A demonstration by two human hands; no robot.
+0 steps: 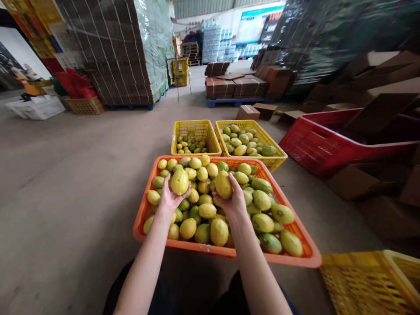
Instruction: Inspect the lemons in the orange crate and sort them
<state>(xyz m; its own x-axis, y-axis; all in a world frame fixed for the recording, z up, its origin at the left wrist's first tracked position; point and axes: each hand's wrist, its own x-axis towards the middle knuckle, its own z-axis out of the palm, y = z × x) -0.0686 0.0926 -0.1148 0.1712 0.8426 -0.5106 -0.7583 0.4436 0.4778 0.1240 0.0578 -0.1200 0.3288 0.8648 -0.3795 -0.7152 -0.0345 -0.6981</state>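
Note:
An orange crate (144,210) full of yellow-green fruits stands in front of me. Over its left part, my left hand (170,197) is wrapped from below round a yellow fruit (180,182). My right hand (233,199) holds another yellow-green fruit (223,185), with the fingers partly hidden under it. The two held fruits are apart, just above the pile. Behind the orange crate are two yellow crates: the left one (197,123) has small fruits at its bottom, and the right one (251,124) is fuller, with larger fruits.
A red crate (315,142) with cardboard stands at the right, a yellow crate (357,275) at the lower right. Further back are flattened cartons (236,87) on a blue pallet, a wrapped stack (111,52) and a basket (85,106) with red bags.

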